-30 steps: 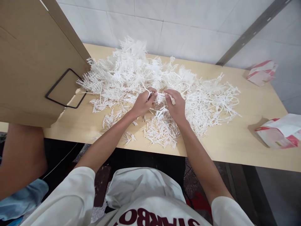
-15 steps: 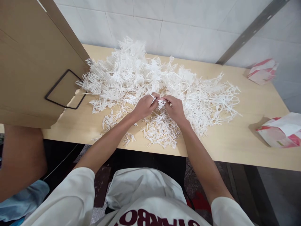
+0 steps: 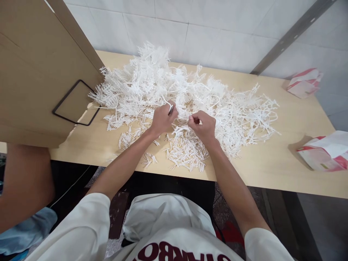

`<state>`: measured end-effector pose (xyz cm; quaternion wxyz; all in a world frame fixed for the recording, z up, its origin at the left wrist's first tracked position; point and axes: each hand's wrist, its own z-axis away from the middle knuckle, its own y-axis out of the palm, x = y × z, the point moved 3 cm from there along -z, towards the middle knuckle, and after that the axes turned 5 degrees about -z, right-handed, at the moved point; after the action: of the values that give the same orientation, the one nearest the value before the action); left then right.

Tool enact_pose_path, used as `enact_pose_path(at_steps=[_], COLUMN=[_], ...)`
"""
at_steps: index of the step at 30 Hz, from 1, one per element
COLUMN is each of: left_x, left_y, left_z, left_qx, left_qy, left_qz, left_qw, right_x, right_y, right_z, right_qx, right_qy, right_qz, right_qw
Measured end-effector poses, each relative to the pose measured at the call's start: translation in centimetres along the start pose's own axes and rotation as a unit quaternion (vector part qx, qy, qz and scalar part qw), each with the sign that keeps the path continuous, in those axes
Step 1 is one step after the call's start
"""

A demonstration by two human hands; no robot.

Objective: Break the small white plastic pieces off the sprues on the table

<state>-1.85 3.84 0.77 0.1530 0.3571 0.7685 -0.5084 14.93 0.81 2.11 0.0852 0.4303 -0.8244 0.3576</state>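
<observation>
Cardboard box (image 3: 35, 69) contents are hidden. White plastic sprue (image 3: 181, 127) is pinched by left hand (image 3: 162, 119) and right hand (image 3: 203, 125) before the heaped pile (image 3: 174, 87); packets (image 3: 324, 152) lie right.

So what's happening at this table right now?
A person stands at a wooden table heaped with white plastic branch-like pieces. Both hands are closed on one piece at the near edge of the heap: the left hand grips a thin white stem, and the right hand pinches the bristly part beside it. Small loose white bits lie on the table just below the hands. A cardboard box stands at the left, and red-and-white bags lie at the right.
</observation>
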Motion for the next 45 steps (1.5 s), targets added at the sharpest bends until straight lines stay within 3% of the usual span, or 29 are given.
enact_pose_path(at_steps=[4, 7, 12, 14, 20, 26, 33, 42, 45], left_x=[0.2, -0.4, -1.0, -0.9, -0.3, -0.8, -1.3, -1.7, -1.5], left_y=[-0.2, -0.1, -0.1, -0.1, 0.4, 0.5, 0.5, 0.9, 0.7], left_z=[-0.6, -0.5, -0.2, -0.2, -0.3, 0.0, 0.6, 1.2, 1.1], left_qx=[0.040, 0.059, 0.077, 0.087, 0.101, 0.106, 0.120, 0.090, 0.077], left_qy=[0.000, 0.049, 0.097, 0.099, 0.118, 0.135, 0.145, 0.124, 0.088], left_qz=[0.160, 0.167, 0.154, 0.155, 0.146, 0.088, 0.009, 0.015, 0.028], left_qw=[0.986, 0.983, 0.980, 0.979, 0.977, 0.981, 0.982, 0.988, 0.993], right_x=[-0.1, -0.6, -1.1, -1.0, -0.7, -0.6, -0.2, -0.3, -0.1], right_y=[-0.3, -0.4, 0.6, 1.0, 1.3, 0.9, 1.0, 1.3, 1.8], right_z=[-0.3, -0.7, -0.7, -0.6, -0.4, -0.2, -0.1, 0.1, 0.4], right_qx=[-0.030, -0.032, 0.092, 0.122, 0.105, 0.078, 0.127, 0.109, 0.121], right_qy=[0.065, 0.114, 0.147, 0.137, 0.112, 0.024, -0.045, -0.088, -0.086], right_qz=[-0.021, -0.052, -0.135, -0.150, -0.158, -0.053, 0.014, 0.036, 0.034], right_qw=[0.997, 0.992, 0.975, 0.972, 0.975, 0.995, 0.991, 0.990, 0.988])
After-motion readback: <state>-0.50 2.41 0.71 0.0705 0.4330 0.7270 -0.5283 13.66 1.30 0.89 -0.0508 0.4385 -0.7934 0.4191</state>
